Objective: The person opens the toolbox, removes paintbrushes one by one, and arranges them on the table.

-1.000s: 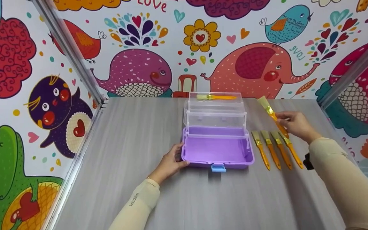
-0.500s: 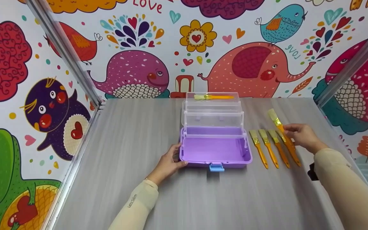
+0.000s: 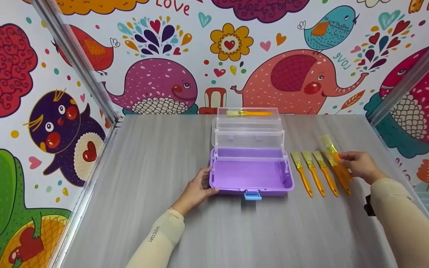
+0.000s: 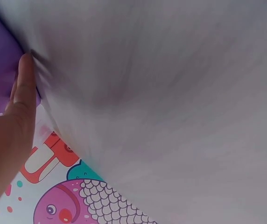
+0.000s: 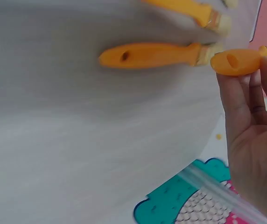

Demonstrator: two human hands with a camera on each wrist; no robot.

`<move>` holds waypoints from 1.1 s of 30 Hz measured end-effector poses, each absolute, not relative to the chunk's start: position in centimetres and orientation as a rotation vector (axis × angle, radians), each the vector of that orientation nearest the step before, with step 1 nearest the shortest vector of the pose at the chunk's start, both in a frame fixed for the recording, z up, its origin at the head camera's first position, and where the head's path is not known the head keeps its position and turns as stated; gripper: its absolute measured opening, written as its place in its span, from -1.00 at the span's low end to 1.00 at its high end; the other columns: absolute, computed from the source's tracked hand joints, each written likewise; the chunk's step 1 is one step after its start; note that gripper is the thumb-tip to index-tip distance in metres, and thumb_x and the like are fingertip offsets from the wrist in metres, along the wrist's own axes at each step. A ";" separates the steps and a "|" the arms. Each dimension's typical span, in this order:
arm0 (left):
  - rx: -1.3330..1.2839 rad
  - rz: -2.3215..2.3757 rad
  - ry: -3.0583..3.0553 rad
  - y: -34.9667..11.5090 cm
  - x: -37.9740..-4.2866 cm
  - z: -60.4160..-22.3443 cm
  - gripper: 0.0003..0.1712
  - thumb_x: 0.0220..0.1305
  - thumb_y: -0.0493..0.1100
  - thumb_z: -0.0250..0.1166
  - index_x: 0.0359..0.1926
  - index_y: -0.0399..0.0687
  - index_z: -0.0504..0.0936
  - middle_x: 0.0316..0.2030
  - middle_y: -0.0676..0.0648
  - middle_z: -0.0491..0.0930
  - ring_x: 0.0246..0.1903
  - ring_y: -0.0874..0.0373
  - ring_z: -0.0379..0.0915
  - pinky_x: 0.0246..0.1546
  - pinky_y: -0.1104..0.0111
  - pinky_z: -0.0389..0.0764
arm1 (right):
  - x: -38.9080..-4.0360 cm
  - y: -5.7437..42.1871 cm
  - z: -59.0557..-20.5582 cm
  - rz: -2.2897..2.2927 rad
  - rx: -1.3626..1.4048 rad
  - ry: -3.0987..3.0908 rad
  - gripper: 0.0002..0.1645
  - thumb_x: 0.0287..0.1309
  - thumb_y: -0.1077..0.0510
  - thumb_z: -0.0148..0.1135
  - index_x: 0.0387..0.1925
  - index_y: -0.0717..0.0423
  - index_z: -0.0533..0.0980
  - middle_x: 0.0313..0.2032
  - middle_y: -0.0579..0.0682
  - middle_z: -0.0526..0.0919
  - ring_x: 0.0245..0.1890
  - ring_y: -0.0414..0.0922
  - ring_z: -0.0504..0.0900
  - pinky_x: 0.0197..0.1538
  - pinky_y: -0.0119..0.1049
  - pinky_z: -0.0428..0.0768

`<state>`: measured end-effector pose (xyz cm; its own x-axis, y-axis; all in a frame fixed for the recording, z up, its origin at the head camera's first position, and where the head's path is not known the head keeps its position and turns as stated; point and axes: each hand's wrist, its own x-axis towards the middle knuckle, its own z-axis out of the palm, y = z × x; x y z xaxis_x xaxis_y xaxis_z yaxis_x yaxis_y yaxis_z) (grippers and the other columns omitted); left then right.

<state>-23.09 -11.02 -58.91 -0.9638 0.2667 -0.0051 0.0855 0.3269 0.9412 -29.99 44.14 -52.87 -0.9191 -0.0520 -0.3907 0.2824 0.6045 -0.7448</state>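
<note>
A purple storage box (image 3: 251, 189) with raised clear trays (image 3: 250, 139) stands unfolded mid-table. My left hand (image 3: 195, 189) rests against its front left corner; in the left wrist view a straight finger (image 4: 26, 81) lies along the purple wall. My right hand (image 3: 359, 166) pinches the orange handle of a paintbrush (image 3: 330, 144), bristles pointing away. This brush is above and partly over the rightmost brush (image 3: 344, 182) of a row lying right of the box. In the right wrist view the held handle's end (image 5: 236, 63) sticks out past my fingers, apart from the brush below it.
Three more paintbrushes lie side by side in that row, the nearest to the box being one brush (image 3: 302, 175). Another paintbrush (image 3: 255, 113) lies in the top clear tray. A blue latch (image 3: 253, 195) juts from the box front. Printed walls (image 3: 155, 82) border the grey table (image 3: 155, 149).
My right hand has carried the paintbrush rightward and nearer to me, down toward the right end of the row. My left hand has stayed at the box corner.
</note>
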 end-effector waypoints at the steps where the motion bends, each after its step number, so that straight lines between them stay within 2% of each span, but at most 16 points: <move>1: 0.326 1.704 2.425 -11.0 -23.1 -58.9 -0.13 0.16 -0.25 0.46 0.43 -0.19 0.24 0.23 -0.43 0.41 0.17 -0.27 0.45 0.17 0.00 0.48 | -29.9 44.5 -53.0 -1.227 0.204 2.457 -0.43 0.48 0.11 0.07 0.34 0.40 0.31 0.23 0.39 0.38 0.07 0.19 0.42 0.09 0.07 0.59; 11: 0.328 1.714 2.417 -11.1 -23.2 -59.0 -0.14 0.16 -0.26 0.45 0.43 -0.22 0.24 0.25 -0.43 0.40 0.19 -0.28 0.43 0.20 0.02 0.46 | -29.5 46.3 -53.6 -1.198 0.315 2.410 -0.38 0.44 0.08 0.12 0.36 0.37 0.30 0.27 0.38 0.31 0.06 0.16 0.39 0.07 -0.05 0.61; 17: 0.349 1.719 2.418 -11.0 -23.1 -59.0 -0.14 0.16 -0.26 0.46 0.42 -0.22 0.25 0.21 -0.44 0.43 0.17 -0.29 0.45 0.16 0.00 0.49 | -29.2 47.0 -54.1 -1.178 0.395 2.382 -0.36 0.40 0.14 0.13 0.38 0.38 0.28 0.25 0.41 0.28 0.04 0.15 0.39 0.04 -0.14 0.62; 24: 0.328 1.699 2.427 -11.0 -23.1 -58.9 -0.13 0.16 -0.25 0.46 0.43 -0.18 0.25 0.23 -0.43 0.42 0.18 -0.26 0.44 0.18 0.01 0.47 | -29.0 47.3 -54.8 -1.155 0.476 2.347 -0.33 0.39 0.16 0.15 0.40 0.40 0.23 0.23 0.38 0.28 0.01 0.14 0.38 -0.10 -0.33 0.57; 28: 0.317 1.698 2.423 -11.0 -23.1 -58.8 -0.13 0.16 -0.25 0.46 0.43 -0.17 0.25 0.24 -0.43 0.41 0.19 -0.26 0.43 0.17 0.02 0.48 | -29.0 47.3 -55.1 -1.138 0.485 2.354 -0.31 0.37 0.19 0.16 0.40 0.42 0.22 0.24 0.42 0.25 0.02 0.16 0.37 -0.05 -0.24 0.56; 33: 0.318 1.700 2.428 -11.0 -23.1 -58.9 -0.14 0.16 -0.25 0.46 0.43 -0.17 0.25 0.24 -0.43 0.41 0.19 -0.26 0.43 0.17 0.02 0.49 | -28.9 46.9 -55.3 -1.093 0.479 2.385 -0.31 0.32 0.23 0.15 0.39 0.43 0.22 0.28 0.47 0.20 0.03 0.20 0.36 0.07 -0.02 0.56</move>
